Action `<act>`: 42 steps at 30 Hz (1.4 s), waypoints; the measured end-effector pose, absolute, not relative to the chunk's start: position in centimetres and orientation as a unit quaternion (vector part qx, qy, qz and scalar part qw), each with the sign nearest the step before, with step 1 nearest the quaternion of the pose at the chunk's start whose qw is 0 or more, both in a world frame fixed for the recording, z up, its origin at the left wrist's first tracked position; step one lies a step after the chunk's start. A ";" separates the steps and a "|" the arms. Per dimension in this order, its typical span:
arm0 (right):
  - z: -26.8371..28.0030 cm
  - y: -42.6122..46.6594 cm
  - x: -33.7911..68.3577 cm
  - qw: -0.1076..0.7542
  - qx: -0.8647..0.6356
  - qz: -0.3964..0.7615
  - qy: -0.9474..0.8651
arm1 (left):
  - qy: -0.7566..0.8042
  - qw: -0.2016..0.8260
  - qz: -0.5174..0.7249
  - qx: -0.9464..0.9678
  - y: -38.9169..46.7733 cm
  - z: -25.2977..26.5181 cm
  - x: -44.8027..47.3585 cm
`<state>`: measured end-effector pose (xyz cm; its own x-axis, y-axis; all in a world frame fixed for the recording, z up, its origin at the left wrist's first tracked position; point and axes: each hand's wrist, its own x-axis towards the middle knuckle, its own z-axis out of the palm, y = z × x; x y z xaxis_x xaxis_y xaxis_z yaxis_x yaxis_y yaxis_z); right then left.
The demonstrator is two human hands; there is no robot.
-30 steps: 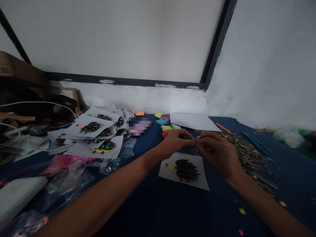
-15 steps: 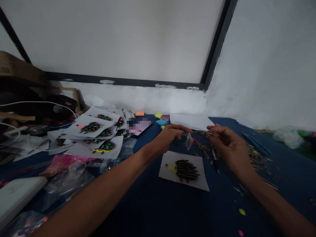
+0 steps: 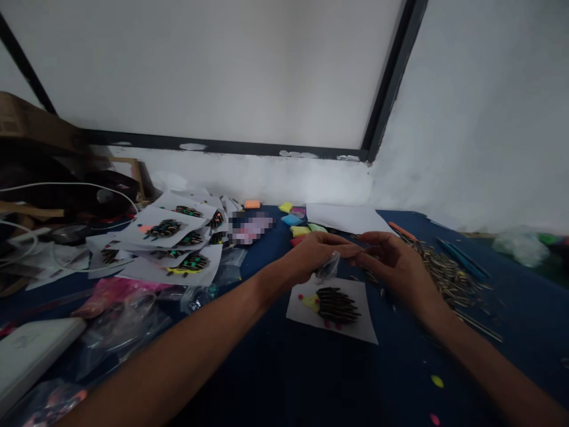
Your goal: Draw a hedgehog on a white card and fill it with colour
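Observation:
My left hand (image 3: 317, 255) is closed on a small clear plastic bag (image 3: 329, 268), which hangs below its fingers; the bag's contents are hard to make out. Close against the left fingertips is my right hand (image 3: 386, 261), its thumb and fingers drawn together. Whatever lies between those right fingers is hidden. Just beneath both hands a white paper card (image 3: 302, 317) lies on the blue table. It bears a hedgehog figure (image 3: 338, 305) with a yellow face, a red nose, red feet and dark striped seed-like spines.
Striped seed-like pieces (image 3: 448, 279) are heaped at right beside a blue tool-like object (image 3: 462, 258). Stacked hedgehog cards (image 3: 178, 222) lie at left, plastic bags (image 3: 124, 314) in front of them. Coloured packets (image 3: 291, 220) and white paper (image 3: 344, 218) are at the back.
My right hand has moved left until its fingertips meet those of my left hand. The left hand and the plastic bag have shifted slightly, the bag now hanging lower.

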<state>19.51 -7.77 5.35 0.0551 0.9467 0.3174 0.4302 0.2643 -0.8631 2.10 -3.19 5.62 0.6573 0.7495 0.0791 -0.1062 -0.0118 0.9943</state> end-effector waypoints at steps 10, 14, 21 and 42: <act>5.6 -8.4 18.9 0.521 -0.506 0.408 -0.553 | 0.231 0.682 0.363 0.592 -2.4 4.9 2.3; 5.8 -8.7 19.3 0.526 -0.500 0.397 -0.562 | 0.246 0.691 0.356 0.579 -2.6 5.4 2.1; 5.7 -8.4 19.6 0.528 -0.471 0.373 -0.601 | 0.277 0.660 0.369 0.592 -2.3 6.0 1.5; 4.7 -7.8 19.6 0.439 -0.528 0.254 -0.681 | 0.294 0.680 0.270 0.616 -4.0 6.7 1.8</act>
<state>19.63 -7.82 4.69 -0.0575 0.9423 0.3297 0.4962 0.3136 -0.8096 1.81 -4.04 6.67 0.6813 0.7289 -0.0674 -0.0047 0.0965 0.9953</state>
